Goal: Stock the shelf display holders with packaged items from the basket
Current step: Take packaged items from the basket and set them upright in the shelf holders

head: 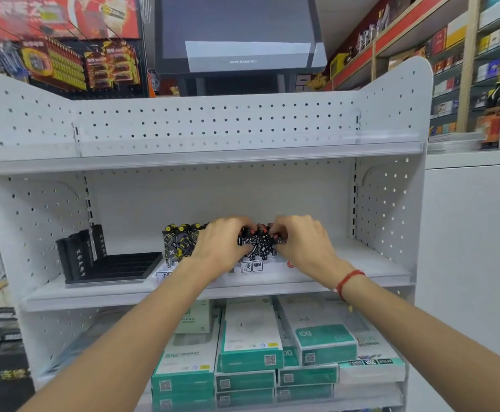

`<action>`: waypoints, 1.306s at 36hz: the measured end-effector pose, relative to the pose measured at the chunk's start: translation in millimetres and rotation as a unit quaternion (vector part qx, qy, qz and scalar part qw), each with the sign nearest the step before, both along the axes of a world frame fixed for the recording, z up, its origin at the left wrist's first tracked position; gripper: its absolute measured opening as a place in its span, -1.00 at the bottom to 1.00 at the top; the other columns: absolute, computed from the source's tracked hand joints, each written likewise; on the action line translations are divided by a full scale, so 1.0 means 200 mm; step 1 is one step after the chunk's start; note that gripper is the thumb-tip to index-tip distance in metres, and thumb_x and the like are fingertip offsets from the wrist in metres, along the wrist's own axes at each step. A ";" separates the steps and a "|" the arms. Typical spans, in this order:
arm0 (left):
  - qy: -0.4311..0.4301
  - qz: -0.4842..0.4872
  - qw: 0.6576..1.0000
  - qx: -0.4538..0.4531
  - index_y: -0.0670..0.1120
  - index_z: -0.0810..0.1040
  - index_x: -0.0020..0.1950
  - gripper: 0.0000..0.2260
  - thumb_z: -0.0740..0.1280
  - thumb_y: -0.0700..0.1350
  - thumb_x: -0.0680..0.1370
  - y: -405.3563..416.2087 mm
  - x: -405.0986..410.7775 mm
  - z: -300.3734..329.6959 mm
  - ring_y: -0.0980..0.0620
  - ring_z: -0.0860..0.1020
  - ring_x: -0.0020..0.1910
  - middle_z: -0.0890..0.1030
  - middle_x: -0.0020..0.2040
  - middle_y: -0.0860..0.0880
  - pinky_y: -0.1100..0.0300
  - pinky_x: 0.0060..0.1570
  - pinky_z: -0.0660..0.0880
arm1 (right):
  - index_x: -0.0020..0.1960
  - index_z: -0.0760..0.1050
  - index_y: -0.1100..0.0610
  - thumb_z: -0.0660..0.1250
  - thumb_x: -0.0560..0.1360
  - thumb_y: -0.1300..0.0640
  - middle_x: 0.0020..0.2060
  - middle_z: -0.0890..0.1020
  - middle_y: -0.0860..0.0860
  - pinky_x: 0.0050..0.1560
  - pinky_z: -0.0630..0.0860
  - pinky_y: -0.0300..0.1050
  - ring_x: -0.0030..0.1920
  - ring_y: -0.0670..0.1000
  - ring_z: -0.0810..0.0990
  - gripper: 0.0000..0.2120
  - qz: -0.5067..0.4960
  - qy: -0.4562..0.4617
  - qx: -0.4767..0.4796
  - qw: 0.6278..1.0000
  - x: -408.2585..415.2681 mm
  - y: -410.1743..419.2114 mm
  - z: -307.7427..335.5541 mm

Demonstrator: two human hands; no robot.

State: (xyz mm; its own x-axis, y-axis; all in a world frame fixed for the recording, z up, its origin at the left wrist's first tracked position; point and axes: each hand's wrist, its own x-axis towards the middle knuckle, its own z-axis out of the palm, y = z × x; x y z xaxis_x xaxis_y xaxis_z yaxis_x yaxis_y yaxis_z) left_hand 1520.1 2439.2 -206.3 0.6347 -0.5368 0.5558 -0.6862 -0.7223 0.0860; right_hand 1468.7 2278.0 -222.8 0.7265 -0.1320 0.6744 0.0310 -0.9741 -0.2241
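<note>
— Where were your hands just then?

— Both were up at the middle shelf point(361, 272) of the white pegboard rack. My left hand point(225, 242) and my right hand point(300, 242) were closed from either side on a bunch of small black-and-white patterned packets point(259, 243), fingers curled over their tops, so each grip was holding that bunch.

— And where did the packets sit?

— Upright in a white holder point(253, 266) with a small label on its front, near the middle of the shelf. Just to the left stood a row of black-and-yellow packets point(180, 243), touching my left hand.

— Anything else on that shelf?

— A black slotted tray point(123, 267) at the far left, with a few tall black packs point(77, 251) standing at its left end. The right part of the shelf was bare.

— Below?

— Stacked teal-and-white boxes point(250, 337) on the lower shelf. I had a red string point(348, 281) on my right wrist.
</note>
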 end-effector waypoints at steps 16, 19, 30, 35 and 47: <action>-0.042 0.003 0.999 0.029 0.09 0.46 0.29 -0.69 0.32 -0.01 0.55 0.00 0.00 0.00 -0.05 0.53 0.16 0.54 0.24 0.04 0.15 -0.06 0.43 | 0.00 0.53 0.07 0.51 0.37 0.09 -0.15 0.64 -0.05 -0.21 0.47 -0.38 -0.19 -0.13 0.61 -0.74 0.052 -0.049 0.250 0.966 0.00 -0.16 -0.01; -0.046 0.001 0.998 0.030 0.10 0.46 0.28 -0.70 0.32 -0.01 0.55 0.00 0.00 0.00 -0.04 0.54 0.14 0.54 0.23 0.06 0.17 -0.09 0.41 | -0.01 0.52 0.06 0.50 0.39 0.09 -0.16 0.64 -0.03 -0.09 0.55 -0.22 -0.17 -0.07 0.62 -0.76 0.047 -0.023 0.176 0.983 0.01 -0.15 0.01; -0.047 -0.001 0.999 0.023 0.09 0.45 0.30 -0.69 0.31 -0.01 0.55 0.00 0.01 -0.02 -0.06 0.50 0.16 0.53 0.22 0.02 0.09 -0.09 0.46 | 0.04 0.49 0.04 0.48 0.39 0.08 -0.07 0.66 0.02 0.00 0.57 -0.05 -0.12 0.05 0.64 -0.73 0.016 0.054 0.050 0.997 0.05 -0.13 0.04; -0.040 0.004 0.999 0.004 0.09 0.39 0.38 -0.60 0.31 -0.01 0.55 0.03 -0.06 -0.01 -0.01 0.45 0.26 0.49 0.31 0.05 0.05 0.02 0.49 | 0.30 0.39 0.00 0.46 0.41 0.08 0.11 0.58 0.04 0.05 0.57 -0.01 -0.01 0.02 0.59 -0.50 0.021 0.062 0.065 0.996 -0.08 -0.10 0.05; 0.128 -0.037 0.990 0.050 0.25 0.49 0.05 -0.86 0.24 0.18 0.53 0.56 -0.67 -0.35 0.35 0.53 -0.13 0.57 -0.10 0.33 0.21 -0.05 0.48 | 0.12 0.54 -0.13 0.35 0.48 -0.06 -0.09 0.61 -0.20 0.00 0.52 -0.18 -0.13 -0.18 0.56 -0.79 0.165 0.382 -0.062 0.907 -0.66 0.27 -0.26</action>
